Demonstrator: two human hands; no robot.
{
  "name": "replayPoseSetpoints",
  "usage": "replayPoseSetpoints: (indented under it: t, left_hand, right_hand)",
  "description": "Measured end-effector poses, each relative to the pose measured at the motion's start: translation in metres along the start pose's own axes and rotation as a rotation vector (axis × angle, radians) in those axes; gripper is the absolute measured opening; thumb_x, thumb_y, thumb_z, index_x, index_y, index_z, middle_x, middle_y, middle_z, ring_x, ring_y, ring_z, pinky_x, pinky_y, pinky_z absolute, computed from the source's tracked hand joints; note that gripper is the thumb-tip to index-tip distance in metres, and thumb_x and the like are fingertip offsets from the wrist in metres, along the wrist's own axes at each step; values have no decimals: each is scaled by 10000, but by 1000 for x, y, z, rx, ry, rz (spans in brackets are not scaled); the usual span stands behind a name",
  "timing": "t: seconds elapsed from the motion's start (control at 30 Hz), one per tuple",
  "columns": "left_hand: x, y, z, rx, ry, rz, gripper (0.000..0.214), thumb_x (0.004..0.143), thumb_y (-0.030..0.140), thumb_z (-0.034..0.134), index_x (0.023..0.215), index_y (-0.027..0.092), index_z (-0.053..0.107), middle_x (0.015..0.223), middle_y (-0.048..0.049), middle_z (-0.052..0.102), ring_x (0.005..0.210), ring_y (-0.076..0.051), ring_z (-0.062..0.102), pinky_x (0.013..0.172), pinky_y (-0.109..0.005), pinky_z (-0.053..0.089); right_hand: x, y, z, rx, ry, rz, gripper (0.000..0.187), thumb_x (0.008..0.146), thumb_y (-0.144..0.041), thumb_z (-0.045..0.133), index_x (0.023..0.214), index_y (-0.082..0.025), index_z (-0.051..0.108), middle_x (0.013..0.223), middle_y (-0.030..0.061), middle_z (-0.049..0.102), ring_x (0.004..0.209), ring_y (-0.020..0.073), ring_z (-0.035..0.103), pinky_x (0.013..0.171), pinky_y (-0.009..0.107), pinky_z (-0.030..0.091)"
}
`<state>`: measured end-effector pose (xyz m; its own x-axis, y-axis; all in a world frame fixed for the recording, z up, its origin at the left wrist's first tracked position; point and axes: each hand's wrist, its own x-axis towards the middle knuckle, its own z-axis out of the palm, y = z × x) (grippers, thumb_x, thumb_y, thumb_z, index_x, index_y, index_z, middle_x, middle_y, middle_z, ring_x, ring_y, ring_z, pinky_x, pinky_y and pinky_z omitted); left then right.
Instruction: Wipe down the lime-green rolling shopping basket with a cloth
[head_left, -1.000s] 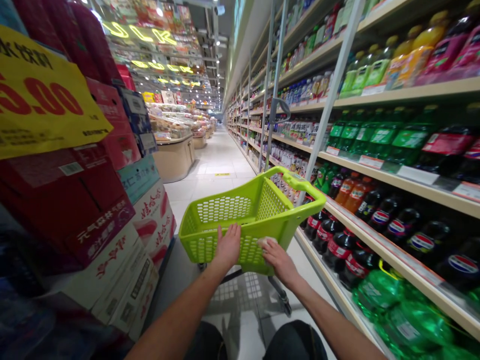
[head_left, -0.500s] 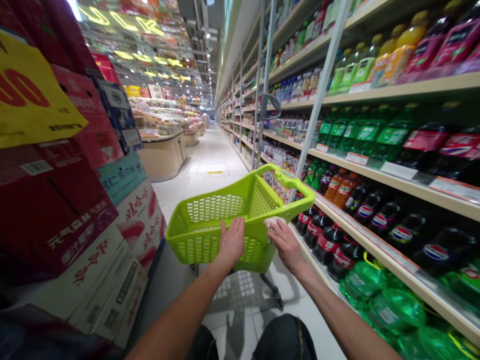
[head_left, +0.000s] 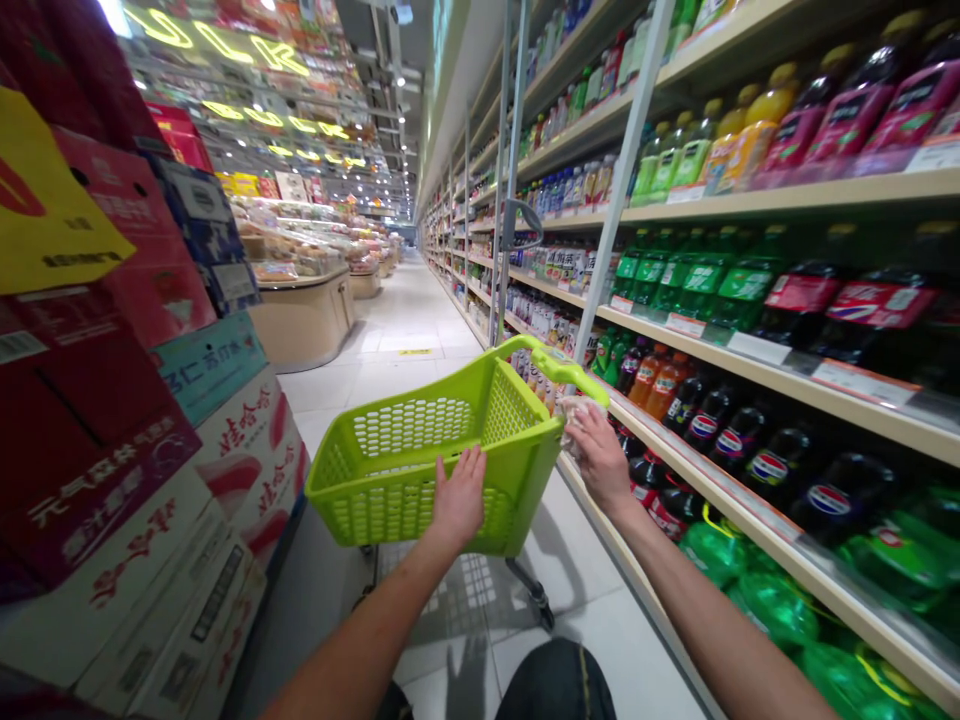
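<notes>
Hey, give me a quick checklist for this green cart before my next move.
1. Left hand against the cart's near side: ok, fingers spread near the rim.
2. Cloth held in the right hand: ok.
3. Cloth at the near end of the handle: ok.
4. Cart upright on its wheels: ok, as far as the view shows.
5. Wheels kept from rolling: cannot tell; no lock is visible.
6. Both hands at the handle: not ok; the left is at the basket side.
</notes>
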<state>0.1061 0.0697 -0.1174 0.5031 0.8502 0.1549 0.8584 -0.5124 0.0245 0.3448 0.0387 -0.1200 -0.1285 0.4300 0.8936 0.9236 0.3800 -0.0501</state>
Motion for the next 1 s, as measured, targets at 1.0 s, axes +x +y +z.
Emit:
replayPoseSetpoints:
  t: [1.0]
  left_hand:
    - [-23,-31,9,-28,18,-83,740,630,132,385,1350,116,215,1444,-69,189,1326,-213,160,1050,-556,80]
  right_hand:
    - [23,-33,45,-59,-307,-246,237,848,-160,425,921,-218,642,1163,49,580,1200,210,403,983,448,344]
